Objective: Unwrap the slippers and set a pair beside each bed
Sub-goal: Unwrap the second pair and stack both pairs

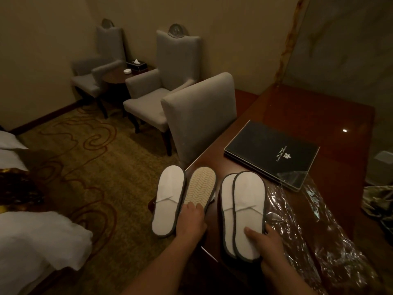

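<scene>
The room is dim, with plain beige walls (212, 22) and an olive carpet patterned with red-brown swirls (85, 158) covering the floor. At the left edge, white bedding of a bed (36, 237) juts into view, with white pillows (10, 154) and a dark gold-patterned cloth above it. Along the right side runs a glossy dark reddish wooden desk (314, 111), its top catching a small bright glint of light. A grey upholstered chair (200, 116) is pushed against the desk's left edge, and behind it stand two tall-backed grey armchairs (165, 81) on either side of a small round dark wooden table (114, 77), which carries a dark tissue box (137, 65) and a small white dish.

On the desk lies a flat black folder with small pale lettering (274, 152), and nearer the camera crinkled clear plastic wrapping (297, 222) spreads over the surface.

The left hand (191, 222) closes round the heel ends of one pair of white cloth slippers with grey trim (182, 199), held over the desk's left edge; one shows its white upper, the other its beige ridged sole. The right hand (270, 241) pinches the heels of a second pair of white grey-trimmed slippers (244, 213), stacked and overlapping, thumb on top, above the desk beside the plastic.
</scene>
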